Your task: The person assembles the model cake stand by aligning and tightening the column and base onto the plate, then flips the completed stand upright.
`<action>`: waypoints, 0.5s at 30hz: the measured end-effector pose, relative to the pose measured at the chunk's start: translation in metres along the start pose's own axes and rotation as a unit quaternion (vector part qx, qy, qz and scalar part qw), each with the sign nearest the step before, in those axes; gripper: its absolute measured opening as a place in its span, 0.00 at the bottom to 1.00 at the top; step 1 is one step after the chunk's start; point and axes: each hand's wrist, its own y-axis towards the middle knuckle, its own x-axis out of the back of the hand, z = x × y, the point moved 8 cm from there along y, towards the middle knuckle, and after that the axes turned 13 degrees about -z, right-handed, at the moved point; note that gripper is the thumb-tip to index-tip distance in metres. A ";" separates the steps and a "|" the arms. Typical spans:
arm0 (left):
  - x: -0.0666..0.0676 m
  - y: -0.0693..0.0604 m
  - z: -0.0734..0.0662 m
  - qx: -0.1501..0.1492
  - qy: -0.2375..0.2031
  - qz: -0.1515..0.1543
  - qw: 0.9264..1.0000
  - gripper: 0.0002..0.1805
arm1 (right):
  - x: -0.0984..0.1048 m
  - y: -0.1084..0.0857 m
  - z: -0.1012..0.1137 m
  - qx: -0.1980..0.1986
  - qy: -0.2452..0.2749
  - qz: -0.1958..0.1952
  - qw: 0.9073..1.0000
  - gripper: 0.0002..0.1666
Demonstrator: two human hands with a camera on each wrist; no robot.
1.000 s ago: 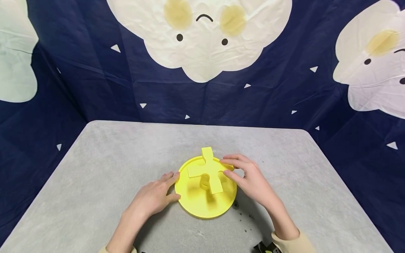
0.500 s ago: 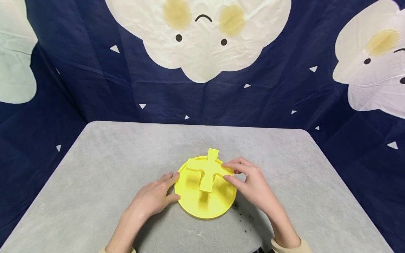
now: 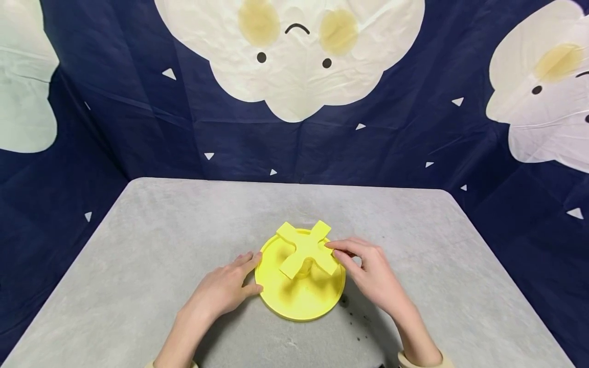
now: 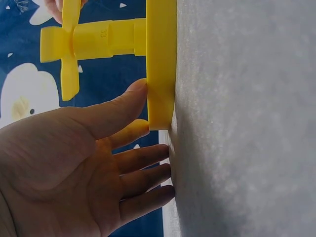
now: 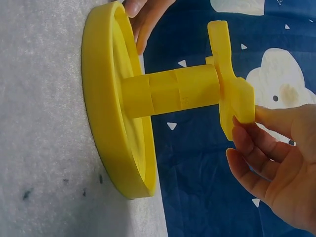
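A round yellow base with a raised rim lies on the grey tabletop. From its middle rises a yellow post, made of stacked cylindrical sections. A yellow four-armed cross handle tops the post. My left hand rests against the left edge of the base, thumb and forefinger touching the rim. In the left wrist view its other fingers are extended, with their tips by the tabletop. My right hand pinches one arm of the cross between thumb and fingers, above the base's right side.
The grey table spreads around the base, with small dark specks to its lower right. A dark blue cloth with white clouds hangs behind the table and along both sides.
The cross has turned about the post, its arms going from roughly upright to diagonal. My right hand has shifted slightly and now pinches an arm. The base and left hand stay in place.
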 end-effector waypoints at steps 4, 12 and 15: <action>0.000 0.000 0.000 0.002 -0.002 0.001 1.000 0.40 | -0.001 0.001 -0.001 -0.007 0.000 0.000 1.000 0.14; 0.000 0.001 0.000 0.002 -0.002 -0.001 1.000 0.40 | -0.006 0.002 0.001 0.045 -0.002 -0.017 0.999 0.34; -0.001 0.001 0.001 0.003 -0.001 0.000 1.000 0.40 | -0.015 -0.001 -0.001 0.036 0.011 0.030 0.999 0.35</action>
